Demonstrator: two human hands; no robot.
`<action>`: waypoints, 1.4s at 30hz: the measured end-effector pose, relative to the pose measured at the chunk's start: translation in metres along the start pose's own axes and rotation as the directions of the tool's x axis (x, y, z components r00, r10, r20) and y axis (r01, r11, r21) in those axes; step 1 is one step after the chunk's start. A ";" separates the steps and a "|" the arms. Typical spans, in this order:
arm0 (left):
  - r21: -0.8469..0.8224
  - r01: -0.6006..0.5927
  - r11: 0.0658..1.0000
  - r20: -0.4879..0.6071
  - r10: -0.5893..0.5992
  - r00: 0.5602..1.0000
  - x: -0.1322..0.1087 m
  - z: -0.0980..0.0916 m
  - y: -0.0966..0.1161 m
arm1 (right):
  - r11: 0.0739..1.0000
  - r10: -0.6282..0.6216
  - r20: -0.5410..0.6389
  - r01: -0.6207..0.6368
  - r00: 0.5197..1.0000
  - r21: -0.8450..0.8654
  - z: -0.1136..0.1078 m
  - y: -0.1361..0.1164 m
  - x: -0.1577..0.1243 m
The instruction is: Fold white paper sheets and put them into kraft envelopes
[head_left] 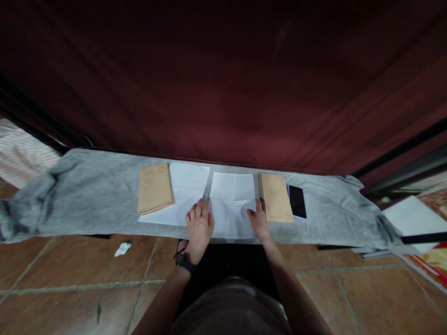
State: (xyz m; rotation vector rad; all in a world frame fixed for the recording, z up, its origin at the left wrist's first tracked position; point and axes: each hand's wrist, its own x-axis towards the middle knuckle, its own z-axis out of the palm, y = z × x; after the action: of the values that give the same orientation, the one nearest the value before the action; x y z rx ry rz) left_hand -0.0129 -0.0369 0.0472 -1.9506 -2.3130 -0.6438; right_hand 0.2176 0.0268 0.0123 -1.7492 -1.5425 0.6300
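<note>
A: How are the hands set?
B: The left hand point(199, 221) lies palm down and open, fingers slightly apart, across the gap between two white paper sheets. The right hand point(257, 221) is at the right edge of the middle sheet point(230, 216), thumb apart from the fingers; I can't tell whether it pinches the paper.
A: And where is that sheet?
B: In front of the person, on a tabletop draped in soft, rumpled grey cloth point(98, 193). It's rectangular, with a faint crease running across it.
A: The other one?
B: The left sheet point(190, 179) lies at a slant, partly beneath a brown kraft-paper envelope stack point(153, 186) with flat, matte faces.
A: And to the right?
B: A narrower kraft envelope point(277, 200), then a smooth, dark-screened phone point(297, 201) just beside it.
</note>
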 end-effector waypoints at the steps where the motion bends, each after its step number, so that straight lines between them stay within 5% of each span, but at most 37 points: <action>1: 0.068 0.048 0.997 -0.005 -0.048 0.999 0.004 -0.003 -0.003 | 0.998 -0.024 -0.004 0.024 1.000 -0.062 0.000 0.000 -0.001; 4: 0.202 0.136 0.970 0.042 -0.148 0.988 0.013 -0.006 -0.014 | 0.972 -0.075 0.020 0.077 0.997 -0.220 0.001 -0.005 -0.005; 12: 0.274 0.085 0.958 0.249 -0.156 0.956 0.031 -0.018 -0.018 | 0.825 -0.105 0.112 0.149 0.988 -0.545 -0.006 -0.029 -0.015; 17: 0.265 0.261 0.928 0.239 -0.325 0.915 0.044 -0.038 -0.028 | 0.773 -0.253 0.061 0.240 0.966 -0.587 -0.008 -0.024 -0.023; 21: 0.254 0.285 0.924 0.208 -0.340 0.917 0.043 -0.042 -0.034 | 0.757 -0.410 0.121 0.411 0.904 -0.508 0.002 -0.020 -0.034; 29: 0.081 0.001 0.997 0.048 -0.005 0.999 0.016 -0.014 -0.013 | 0.774 -0.409 0.243 0.475 0.880 -0.418 0.020 -0.017 -0.045; 36: -0.136 -0.297 0.945 0.132 0.314 0.940 -0.002 0.021 0.017 | 0.760 -0.426 0.253 0.496 0.868 -0.420 0.017 -0.017 -0.044; 42: -0.055 -0.300 0.952 0.202 0.305 0.931 -0.011 0.029 0.029 | 0.769 -0.417 0.240 0.481 0.877 -0.420 0.013 -0.016 -0.041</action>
State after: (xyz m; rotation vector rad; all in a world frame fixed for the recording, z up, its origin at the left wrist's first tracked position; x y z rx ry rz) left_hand 0.0235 -0.0336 0.0254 -2.4227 -2.0414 -0.4585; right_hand 0.1907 -0.0101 0.0129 -1.5798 -2.2625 0.1267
